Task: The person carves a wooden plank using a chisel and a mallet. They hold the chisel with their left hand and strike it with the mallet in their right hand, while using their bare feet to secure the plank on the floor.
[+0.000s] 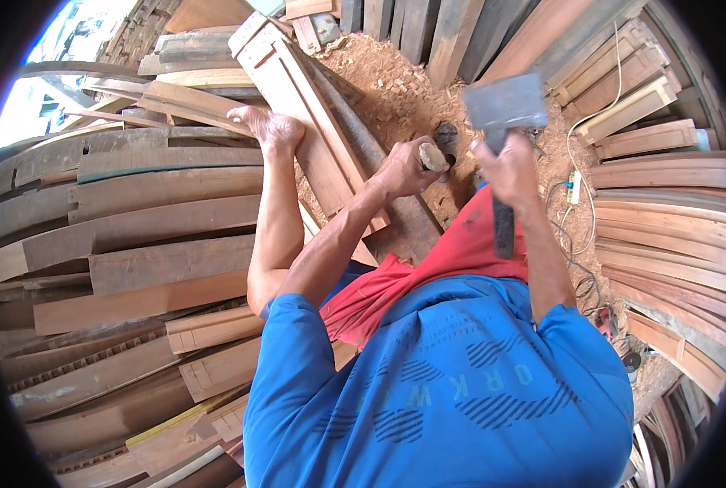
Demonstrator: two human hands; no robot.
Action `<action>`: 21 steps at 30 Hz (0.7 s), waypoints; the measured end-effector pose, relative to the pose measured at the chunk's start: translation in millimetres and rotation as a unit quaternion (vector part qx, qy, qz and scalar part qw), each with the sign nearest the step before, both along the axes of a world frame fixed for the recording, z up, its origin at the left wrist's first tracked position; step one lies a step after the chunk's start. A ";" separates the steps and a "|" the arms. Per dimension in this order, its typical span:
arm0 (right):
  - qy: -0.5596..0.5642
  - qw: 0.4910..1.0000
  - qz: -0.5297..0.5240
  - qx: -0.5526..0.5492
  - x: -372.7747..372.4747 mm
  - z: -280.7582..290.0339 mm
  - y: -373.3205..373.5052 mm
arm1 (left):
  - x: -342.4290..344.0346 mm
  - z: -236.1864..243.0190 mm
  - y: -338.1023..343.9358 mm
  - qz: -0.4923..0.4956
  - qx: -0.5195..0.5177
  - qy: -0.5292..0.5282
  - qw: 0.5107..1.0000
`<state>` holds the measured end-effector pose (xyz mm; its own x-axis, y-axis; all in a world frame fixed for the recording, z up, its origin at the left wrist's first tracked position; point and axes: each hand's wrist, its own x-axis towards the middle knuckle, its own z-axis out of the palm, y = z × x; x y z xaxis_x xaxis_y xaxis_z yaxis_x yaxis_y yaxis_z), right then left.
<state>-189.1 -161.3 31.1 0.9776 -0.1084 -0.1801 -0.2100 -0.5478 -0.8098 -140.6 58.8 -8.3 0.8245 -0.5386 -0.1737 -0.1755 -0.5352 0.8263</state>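
My left hand (403,171) is closed round a chisel (432,157); the pale, worn butt of its handle faces up, and the hand hides its blade. In my right hand (513,171) is a mallet (505,102) with a grey block head. Its dark handle hangs down past my wrist, and the head is raised above and to the right of the chisel. Below the left hand, a long brown wooden board (310,122) with a stepped edge slants from the upper left. My bare foot (273,126) rests against this board. A darker beam (412,228) lies alongside it.
Stacked planks (167,211) fill the left side. More stacked wood (664,211) lines the right. Upright beams (452,41) stand at the far side. Wood shavings (387,73) cover the ground. A pale cable (573,138) runs to a power strip (575,187) on the right.
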 end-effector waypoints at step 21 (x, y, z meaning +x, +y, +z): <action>0.074 0.977 0.197 -0.043 -14.2 -57.5 -2.7 | -16.6 -34.6 19.5 -0.012 0.044 0.035 0.998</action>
<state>-203.2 -164.0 -26.3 0.9105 0.2494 -0.3299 -0.0813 -0.6741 -0.7341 -157.2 78.3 -42.9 0.7963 -0.5375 -0.2775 -0.1329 -0.6029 0.7867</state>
